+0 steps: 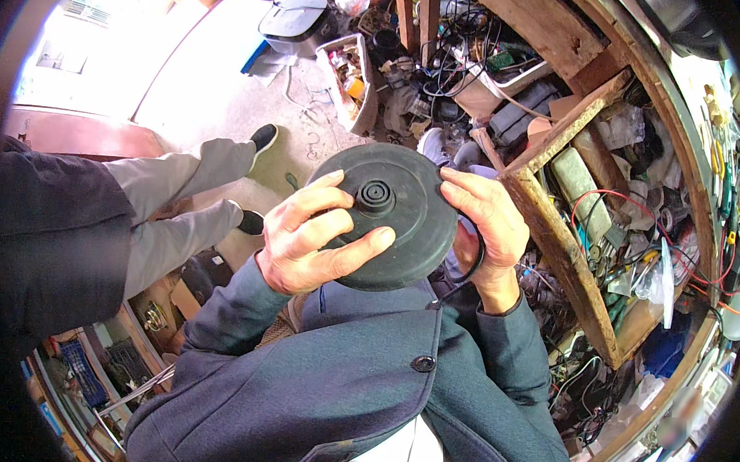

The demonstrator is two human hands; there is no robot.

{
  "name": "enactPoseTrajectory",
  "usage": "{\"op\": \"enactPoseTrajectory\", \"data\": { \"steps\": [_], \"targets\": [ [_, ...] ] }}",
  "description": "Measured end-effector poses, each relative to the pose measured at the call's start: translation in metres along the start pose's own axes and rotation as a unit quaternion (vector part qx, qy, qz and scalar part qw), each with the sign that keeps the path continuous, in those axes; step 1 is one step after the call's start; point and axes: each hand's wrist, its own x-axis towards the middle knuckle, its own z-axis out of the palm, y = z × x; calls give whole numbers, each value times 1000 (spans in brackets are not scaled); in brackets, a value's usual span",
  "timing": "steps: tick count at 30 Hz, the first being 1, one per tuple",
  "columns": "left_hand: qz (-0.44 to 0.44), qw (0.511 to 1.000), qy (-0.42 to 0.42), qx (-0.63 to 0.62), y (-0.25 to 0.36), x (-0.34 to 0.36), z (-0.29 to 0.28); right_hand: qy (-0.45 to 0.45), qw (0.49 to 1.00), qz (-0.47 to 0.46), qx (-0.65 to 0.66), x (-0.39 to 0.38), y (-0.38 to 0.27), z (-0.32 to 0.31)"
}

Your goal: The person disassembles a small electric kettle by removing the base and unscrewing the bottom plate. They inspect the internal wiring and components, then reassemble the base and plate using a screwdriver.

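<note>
A round black kettle base (pixel 414 254) is held up in front of my body, its raised ring-shaped connector facing up in the middle. My left hand (pixel 308 236) lies over its left side, with bent fingers and thumb on the top face close to the connector. At the right rim, my right hand (pixel 490 224) grips the base, its fingertips on the upper edge; the thumb is mostly hidden. A black cord (pixel 470 272) loops down from under the base beside my right wrist. The base's underside is out of sight.
Another person in grey trousers (pixel 172 214) stands at the left. On the right, a wooden frame (pixel 563 260) borders piled wires and scrap. Beyond the base are a white box of odds and ends (pixel 367 107), a dark lidded bin (pixel 296 21) and tangled cables (pixel 465 49).
</note>
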Motion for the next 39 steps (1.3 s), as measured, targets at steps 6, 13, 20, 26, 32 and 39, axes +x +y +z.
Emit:
{"op": "enactPoseTrajectory", "data": {
  "steps": [6,13,20,26,32,39],
  "targets": [
    [-149,981,-28,-118,5,12,-8,-39,999,31,21,8,-3,-3],
    [-507,797,-73,-321,7,30,-22,-7,975,201,95,-5,-4,29],
    [-562,740,-45,-367,-5,8,-8,10,933,311,183,-3,-10,36],
    [-600,662,16,-450,-6,-6,4,24,931,316,182,-3,0,32],
    [-627,592,57,-504,-13,-7,8,7,793,488,365,0,21,31],
    [-653,577,140,-470,-26,-25,14,85,981,150,-90,7,-10,22]
  ]
}}
